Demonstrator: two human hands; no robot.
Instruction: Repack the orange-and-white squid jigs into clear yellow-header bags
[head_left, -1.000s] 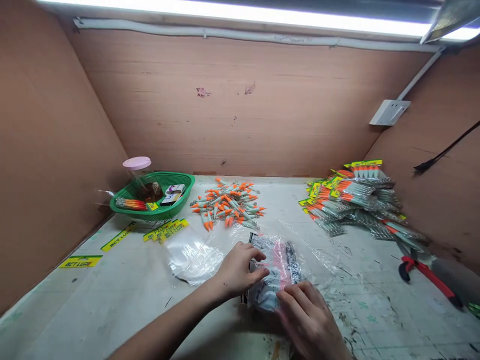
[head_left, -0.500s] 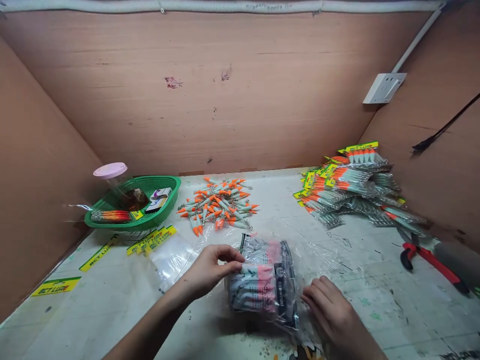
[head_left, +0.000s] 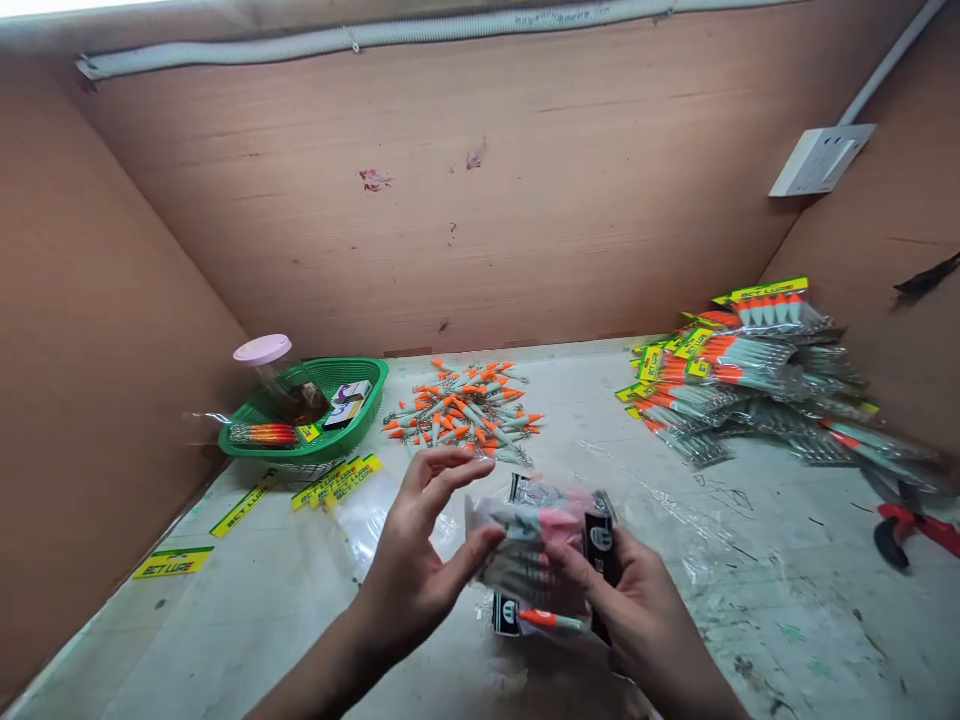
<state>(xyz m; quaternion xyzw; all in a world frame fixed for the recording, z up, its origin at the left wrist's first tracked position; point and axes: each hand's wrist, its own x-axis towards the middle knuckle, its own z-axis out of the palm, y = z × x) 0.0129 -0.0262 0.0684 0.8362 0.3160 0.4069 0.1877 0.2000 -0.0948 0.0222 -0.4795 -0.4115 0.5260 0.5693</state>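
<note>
My right hand [head_left: 641, 600] grips the black-labelled end of a clear packet of pale-and-pink fishing lures [head_left: 559, 525], thumb on top. At the packet's other end is my left hand [head_left: 427, 535], its fingers apart and raised, its thumb at the plastic edge. Beneath the held packet, more black-edged plastic [head_left: 506, 612] shows, with one orange-tipped lure [head_left: 551, 620]. How many packets lie there is hidden. Crumpled clear plastic [head_left: 697, 550] spreads to the right. Just beyond my hands sits a pile of loose orange-and-white lures [head_left: 465, 405].
Bagged lures with yellow cards [head_left: 750, 380] are heaped at the back right, near red-handled pliers [head_left: 919, 530]. A green basket [head_left: 360, 425] with a pink-lidded jar [head_left: 262, 350] stands back left. Yellow cards [head_left: 172, 563] and clear bags [head_left: 367, 520] lie at left.
My right hand has come in from the right and taken hold of the lure packet. My left hand has loosened, fingers lifting apart. The camera view has shifted left.
</note>
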